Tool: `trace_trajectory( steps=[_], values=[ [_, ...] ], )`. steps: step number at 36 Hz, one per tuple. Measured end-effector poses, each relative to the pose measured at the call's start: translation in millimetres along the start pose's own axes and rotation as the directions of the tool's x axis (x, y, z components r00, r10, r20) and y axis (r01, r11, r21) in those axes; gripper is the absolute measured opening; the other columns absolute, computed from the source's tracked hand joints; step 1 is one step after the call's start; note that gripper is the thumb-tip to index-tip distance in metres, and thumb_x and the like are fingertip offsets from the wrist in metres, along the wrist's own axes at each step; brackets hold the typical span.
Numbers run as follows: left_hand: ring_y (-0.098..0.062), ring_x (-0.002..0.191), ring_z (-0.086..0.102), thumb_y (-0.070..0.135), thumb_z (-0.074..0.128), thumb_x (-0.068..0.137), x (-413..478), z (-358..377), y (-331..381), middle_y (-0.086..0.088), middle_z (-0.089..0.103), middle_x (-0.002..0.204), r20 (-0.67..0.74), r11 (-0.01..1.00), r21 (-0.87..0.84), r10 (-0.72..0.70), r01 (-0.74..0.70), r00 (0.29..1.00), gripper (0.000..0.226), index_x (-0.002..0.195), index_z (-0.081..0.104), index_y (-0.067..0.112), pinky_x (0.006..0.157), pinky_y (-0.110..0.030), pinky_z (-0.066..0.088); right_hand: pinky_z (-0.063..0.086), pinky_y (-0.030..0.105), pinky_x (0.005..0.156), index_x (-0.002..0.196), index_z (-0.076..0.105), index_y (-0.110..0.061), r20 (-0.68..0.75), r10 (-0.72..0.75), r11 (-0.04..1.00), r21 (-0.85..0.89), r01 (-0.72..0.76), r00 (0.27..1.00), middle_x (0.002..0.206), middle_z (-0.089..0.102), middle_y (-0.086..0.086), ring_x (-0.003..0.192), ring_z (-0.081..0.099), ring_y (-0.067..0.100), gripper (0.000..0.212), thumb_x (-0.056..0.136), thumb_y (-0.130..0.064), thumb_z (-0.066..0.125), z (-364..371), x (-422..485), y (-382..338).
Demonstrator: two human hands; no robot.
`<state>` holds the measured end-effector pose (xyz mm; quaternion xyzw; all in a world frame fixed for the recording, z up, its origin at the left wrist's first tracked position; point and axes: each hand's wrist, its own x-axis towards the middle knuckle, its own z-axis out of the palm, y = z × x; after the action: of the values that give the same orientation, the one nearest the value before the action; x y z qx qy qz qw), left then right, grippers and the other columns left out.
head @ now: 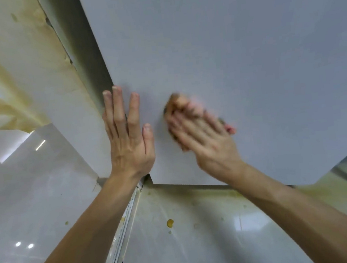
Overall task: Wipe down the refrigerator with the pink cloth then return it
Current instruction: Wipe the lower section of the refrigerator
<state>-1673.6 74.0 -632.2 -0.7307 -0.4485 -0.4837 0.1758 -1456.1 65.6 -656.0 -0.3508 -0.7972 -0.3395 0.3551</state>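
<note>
Left hand [128, 136] lies flat and empty, fingers spread, on the pale grey refrigerator door [234, 50] at centre frame. Just right, the blurred right hand [202, 132] presses the pink cloth [229, 128] against it. No readable writing.

Soft, even light; ceiling lamps glare on the glossy floor [19, 244]; the right hand [204, 132] is motion-blurred, perhaps mid-stroke.

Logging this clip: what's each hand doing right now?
Left hand: open, flat on refrigerator.
Right hand: pressing pink cloth against it; blurred.
</note>
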Motion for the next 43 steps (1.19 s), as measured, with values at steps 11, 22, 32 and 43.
trace_trajectory(
  steps=[11,22,32,43],
  values=[
    [-0.055,0.154,0.000,0.030,0.068,0.095,2.3,11.2,15.9,-0.023,0.003,0.167,0.102,0.998,0.066,-0.009,0.002,0.995,0.082,0.161,0.022,0.011,0.131,-0.053,0.002,0.000,0.037,0.131,0.160,0.039,-0.009,0.512,-0.377,0.916,0.083,0.392,0.772,0.169,0.033,0.002,0.154,0.033,0.016,0.059,0.101,-0.008,0.028,8.9,-74.3,14.6],
    [-0.057,0.154,0.008,0.017,0.069,0.091,8.6,13.1,30.7,-0.032,0.010,0.164,0.054,0.996,0.081,0.036,-0.041,0.998,0.082,0.159,0.024,0.008,0.130,-0.058,0.009,0.000,0.047,0.129,0.156,0.040,0.000,-0.147,0.345,0.939,0.062,-0.339,0.927,0.164,0.025,0.032,0.154,0.020,0.048,0.066,0.093,0.014,0.052,-97.6,25.6,90.3],
    [-0.060,0.152,0.004,0.009,0.063,0.081,19.9,22.0,45.0,-0.035,0.012,0.164,0.062,0.995,0.084,0.052,-0.057,0.997,0.087,0.160,0.027,0.007,0.128,-0.064,0.004,0.004,0.042,0.131,0.162,0.031,-0.008,-0.061,0.285,0.957,0.070,-0.281,0.957,0.166,0.030,0.015,0.161,0.009,0.018,0.078,0.088,0.004,0.053,-60.9,-8.9,55.9],
    [-0.059,0.151,0.002,0.022,0.072,0.078,21.6,22.4,45.7,-0.032,0.007,0.163,0.065,0.995,0.090,0.047,-0.053,0.997,0.093,0.159,0.027,0.009,0.128,-0.062,0.002,0.006,0.035,0.131,0.164,0.027,-0.016,0.599,-0.257,0.964,0.110,0.241,0.758,0.169,0.026,-0.003,0.153,0.033,0.013,0.078,0.089,0.003,0.032,-44.3,-133.7,68.8]
  ],
)
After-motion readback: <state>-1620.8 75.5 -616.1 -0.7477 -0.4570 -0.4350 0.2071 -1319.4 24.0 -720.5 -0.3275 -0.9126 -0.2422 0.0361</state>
